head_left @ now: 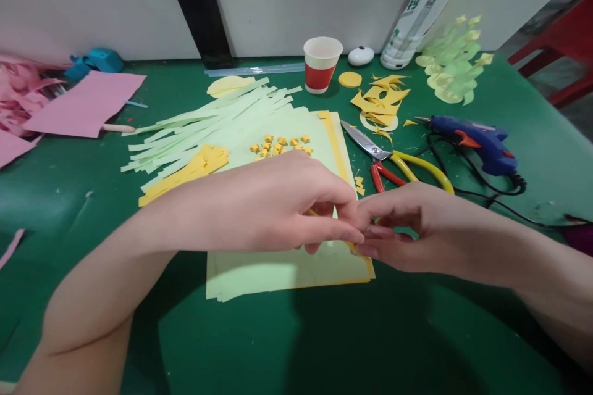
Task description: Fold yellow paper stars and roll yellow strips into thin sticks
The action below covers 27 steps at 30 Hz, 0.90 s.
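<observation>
My left hand [296, 210] and my right hand [407, 228] meet at the fingertips above the right part of a stack of pale green and yellow paper sheets [259, 271]. Both are closed in a pinch. A bit of narrow yellow paper strip [312, 213] shows inside my left hand; the fingers hide most of it. Small folded yellow paper stars [278, 148] lie on the stack just beyond my left hand. Scissors [370, 147] with red and yellow handles rest beyond my right hand, beside tiny yellow paper bits [359, 185].
Pale green strips [222, 114] and yellow strips [189, 173] lie to the left, near pink paper [88, 102]. A paper cup [319, 71] stands at the back. Yellow scraps [382, 102], a blue glue gun [477, 139] with its cord, and a paper plant [454, 68] are on the right.
</observation>
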{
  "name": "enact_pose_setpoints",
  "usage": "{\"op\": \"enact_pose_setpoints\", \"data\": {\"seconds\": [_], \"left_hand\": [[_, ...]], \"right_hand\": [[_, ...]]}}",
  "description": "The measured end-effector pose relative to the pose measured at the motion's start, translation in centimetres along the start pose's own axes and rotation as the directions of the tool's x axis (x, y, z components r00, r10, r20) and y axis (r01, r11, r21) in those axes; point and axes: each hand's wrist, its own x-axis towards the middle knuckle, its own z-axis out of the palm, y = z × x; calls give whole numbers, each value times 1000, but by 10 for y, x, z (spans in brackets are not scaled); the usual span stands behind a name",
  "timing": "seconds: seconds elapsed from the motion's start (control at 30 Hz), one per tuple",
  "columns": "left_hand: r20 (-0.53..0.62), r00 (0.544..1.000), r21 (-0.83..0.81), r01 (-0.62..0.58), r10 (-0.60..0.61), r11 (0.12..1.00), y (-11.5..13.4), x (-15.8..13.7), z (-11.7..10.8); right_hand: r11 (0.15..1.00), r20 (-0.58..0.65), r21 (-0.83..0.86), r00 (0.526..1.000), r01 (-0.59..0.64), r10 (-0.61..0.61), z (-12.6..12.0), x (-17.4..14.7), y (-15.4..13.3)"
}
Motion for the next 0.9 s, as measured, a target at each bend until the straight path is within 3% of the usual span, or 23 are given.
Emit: {"op": "enact_pose_setpoints", "data": {"seconds": [0.23,0.57,0.9], "left_hand": [[-38,999,-23,-12,11,1000,0,2,-3],[-72,997,-22,-29,27,999,-2,2,-3],[-56,998,-29,1,-3,1000,-1,3,-2]], "right_hand": [[995,-40,-46,996,-83,82,-4,-1,-5],[992,-76,-116,995,55,-64,-6,3,4],[989,-71,-125,994,79,-89,-8,4,3]]}}
